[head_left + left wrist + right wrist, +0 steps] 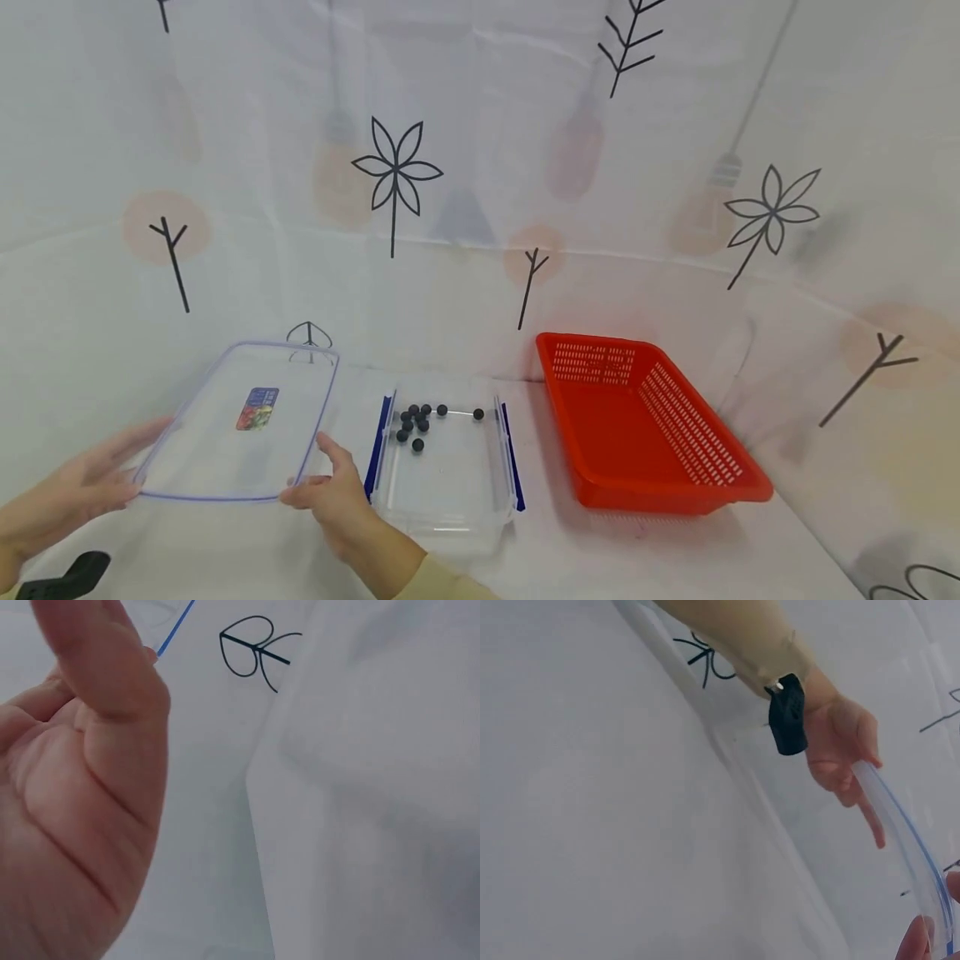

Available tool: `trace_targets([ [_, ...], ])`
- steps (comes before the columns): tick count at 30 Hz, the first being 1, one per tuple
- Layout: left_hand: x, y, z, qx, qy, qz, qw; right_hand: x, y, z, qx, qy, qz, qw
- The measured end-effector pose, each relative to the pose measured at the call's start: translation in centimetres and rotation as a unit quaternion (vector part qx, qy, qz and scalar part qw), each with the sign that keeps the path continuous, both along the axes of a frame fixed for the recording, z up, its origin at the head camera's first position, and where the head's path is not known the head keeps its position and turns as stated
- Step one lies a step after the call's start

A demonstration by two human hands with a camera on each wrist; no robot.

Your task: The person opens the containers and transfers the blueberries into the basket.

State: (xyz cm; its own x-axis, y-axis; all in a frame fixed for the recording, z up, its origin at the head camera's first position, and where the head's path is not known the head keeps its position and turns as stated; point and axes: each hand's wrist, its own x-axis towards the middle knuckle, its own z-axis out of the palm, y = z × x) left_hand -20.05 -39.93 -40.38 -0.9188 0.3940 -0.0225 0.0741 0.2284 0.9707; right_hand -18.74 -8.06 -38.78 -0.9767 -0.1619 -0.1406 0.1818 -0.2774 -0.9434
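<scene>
White cloth (487, 108) printed with plant outlines hangs behind the white table (225, 550). On the right stands a red basket (652, 496). At the left I have the clear lid (202, 442), its long blue-edged sides running away from me and slanting rightward. Just right of it, between lid and basket, sits the clear box (442, 492); my right hand (337, 504) is the nearer one to it. That hand pinches the lid's right edge by the front corner, closed down to the thin rim; my left hand (90, 483) pinches the front left corner likewise. Blue flaps (513, 458) line the box's two sides. A coloured sticker (258, 408) marks the lid. Small black balls (417, 445) lie mostly in the box's far left part.
</scene>
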Motion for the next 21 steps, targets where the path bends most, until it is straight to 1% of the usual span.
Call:
trace_targets([
  [3, -0.4, -0.5, -0.4, -0.042, -0.041, 0.011, 0.9982, -0.1, -0.6, -1.0, 0.022, -0.011, -0.012, 0.9996],
  [6, -0.8, -0.9, -0.9, -0.075, -0.071, 0.010, 0.9946, -0.2, -1.0, -2.0, 0.044, -0.021, -0.017, 0.9987],
  [10, -1.1, -1.0, -1.5, -0.099, -0.080, 0.000, 0.9918, -0.3, -1.2, -2.9, 0.059, -0.025, -0.020, 0.9978],
  [15, -1.5, -0.9, -2.1, -0.111, -0.099, -0.008, 0.9889, -0.4, -1.3, -3.5, 0.075, -0.029, -0.018, 0.9966],
  [18, -1.5, -1.1, -2.5, -0.119, -0.109, -0.010, 0.9868, -0.5, -1.4, -3.7, 0.091, -0.036, -0.017, 0.9950],
  [21, -1.2, -1.4, -2.9, -0.119, -0.117, -0.022, 0.9857, -0.6, -1.6, -3.9, 0.121, -0.045, -0.014, 0.9916],
])
